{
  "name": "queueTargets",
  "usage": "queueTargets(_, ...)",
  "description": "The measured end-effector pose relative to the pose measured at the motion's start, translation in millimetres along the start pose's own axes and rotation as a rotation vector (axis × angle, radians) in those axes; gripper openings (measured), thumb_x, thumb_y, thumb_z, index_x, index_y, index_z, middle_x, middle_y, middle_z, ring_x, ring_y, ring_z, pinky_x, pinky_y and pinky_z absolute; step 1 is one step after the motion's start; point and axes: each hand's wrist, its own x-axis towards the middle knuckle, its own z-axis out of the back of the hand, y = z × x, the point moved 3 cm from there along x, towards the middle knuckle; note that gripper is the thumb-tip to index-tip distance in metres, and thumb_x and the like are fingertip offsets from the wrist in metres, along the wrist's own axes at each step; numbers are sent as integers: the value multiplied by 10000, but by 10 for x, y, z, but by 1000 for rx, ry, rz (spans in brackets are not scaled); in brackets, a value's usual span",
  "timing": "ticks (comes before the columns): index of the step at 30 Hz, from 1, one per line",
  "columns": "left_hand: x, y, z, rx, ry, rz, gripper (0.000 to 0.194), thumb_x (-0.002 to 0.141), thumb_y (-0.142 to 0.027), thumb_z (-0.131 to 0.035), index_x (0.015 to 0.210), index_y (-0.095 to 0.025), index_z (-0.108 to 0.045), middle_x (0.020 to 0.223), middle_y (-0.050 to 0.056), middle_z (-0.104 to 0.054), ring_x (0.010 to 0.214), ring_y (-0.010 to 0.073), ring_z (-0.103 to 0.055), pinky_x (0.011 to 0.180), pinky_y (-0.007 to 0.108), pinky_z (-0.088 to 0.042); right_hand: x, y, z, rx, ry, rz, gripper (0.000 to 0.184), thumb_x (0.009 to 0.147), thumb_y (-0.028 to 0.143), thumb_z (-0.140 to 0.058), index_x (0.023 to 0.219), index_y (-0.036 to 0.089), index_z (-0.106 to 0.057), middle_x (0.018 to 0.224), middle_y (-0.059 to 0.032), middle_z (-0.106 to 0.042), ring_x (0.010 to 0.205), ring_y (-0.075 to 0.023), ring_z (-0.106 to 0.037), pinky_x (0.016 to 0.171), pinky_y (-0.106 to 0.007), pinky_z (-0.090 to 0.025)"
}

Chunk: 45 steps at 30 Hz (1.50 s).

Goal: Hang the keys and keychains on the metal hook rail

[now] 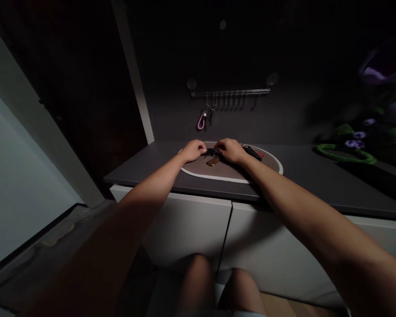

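My left hand (193,151) is closed, its thumb and fingertips pinching the left side of a dark bunch of keys (210,152). From the other side my right hand (231,150) grips the same bunch with curled fingers. A brownish-gold piece (213,161) hangs or lies just below the keys; its exact kind is too dim to make out. Under both hands lies an oval brown mat (231,173) with a white rim. Beside my right hand, partly behind its wrist, are a dark green item (251,152) and a small red one (260,154).
A clear rail (231,93) with several hooks is fixed to the dark wall; a pink loop keyring (201,121) and keys (212,115) hang at its left. Purple flowers (356,143) and a green ring (346,155) stand right on the grey counter (303,176). White cabinet doors (191,224) are below.
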Motion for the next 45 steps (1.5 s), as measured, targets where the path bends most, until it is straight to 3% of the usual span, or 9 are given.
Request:
queueTargets(11,-10,-73,69,-553,-72,193,103,700,-210,-610,714,-108,-603,630,-1,-570,585,85,-478,643,246,-389,10,11,11,30,-6,2,248,739,128,-533,935,168,-680,955,-88,-671,884,-202,-587,793,-267,-394)
queueTargets(17,-4,-88,67,-816,-82,287,146,691,-238,-631,744,-106,-599,657,0,-579,579,72,-503,579,216,-378,2,-1,50,204,-105,-68,225,757,175,-548,952,174,-660,944,-64,-668,887,-184,-584,834,-284,-401)
queueTargets(23,1,-102,80,-927,-111,290,182,675,-267,-654,753,-112,-600,690,12,-593,626,78,-528,551,195,-366,-5,49,87,530,-179,-117,217,808,266,-491,944,171,-631,935,-50,-660,878,-161,-581,844,-302,-409)
queueTargets(29,5,-99,73,-942,-76,251,241,659,-313,-673,768,-114,-592,687,5,-584,630,79,-525,576,207,-379,-11,77,-10,855,-73,-104,415,670,240,-652,1061,158,-539,728,3,-616,677,-112,-547,705,-259,-443)
queueTargets(40,17,-68,73,-957,-121,206,255,654,-318,-683,762,-125,-557,695,-26,-526,614,59,-469,573,197,-373,-13,68,34,1061,-99,-204,271,741,116,-483,1000,177,-534,638,31,-558,625,-101,-521,720,-288,-452)
queueTargets(45,33,-61,72,-1000,-123,207,259,657,-322,-684,761,-127,-550,668,-38,-495,604,54,-452,563,190,-364,-23,90,27,1025,-33,-185,222,750,208,-537,969,175,-533,642,24,-571,638,-115,-518,700,-304,-455)
